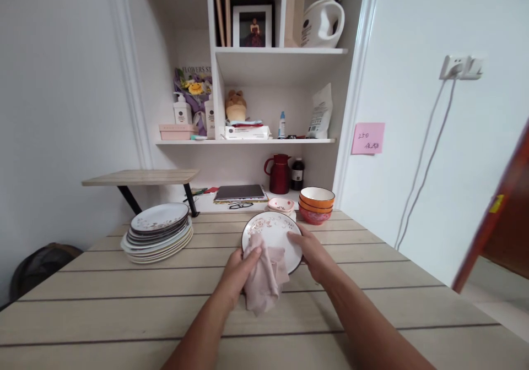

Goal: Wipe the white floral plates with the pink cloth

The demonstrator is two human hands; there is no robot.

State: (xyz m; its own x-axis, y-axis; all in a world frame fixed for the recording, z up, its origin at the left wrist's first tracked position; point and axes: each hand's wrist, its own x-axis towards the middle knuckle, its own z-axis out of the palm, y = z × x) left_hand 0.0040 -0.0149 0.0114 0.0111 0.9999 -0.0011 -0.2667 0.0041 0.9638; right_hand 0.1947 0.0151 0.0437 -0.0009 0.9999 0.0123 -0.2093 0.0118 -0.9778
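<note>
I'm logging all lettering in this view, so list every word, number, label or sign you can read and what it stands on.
"FLOWERS ST": on the backing behind the bouquet, cut off at the right.
"250", apparently: handwritten on the pink note; the line below is unclear.
Too small or blurred to read: the print on the pump bottle, white pack, pouch, dark bottle, white jug and pink box.

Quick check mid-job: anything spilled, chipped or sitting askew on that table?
No spill or breakage is visible. The stack of plates on the left looks slightly uneven: its edges do not line up neatly. The plate in the hands shows no obvious damage, but the cloth covers part of it.
</note>
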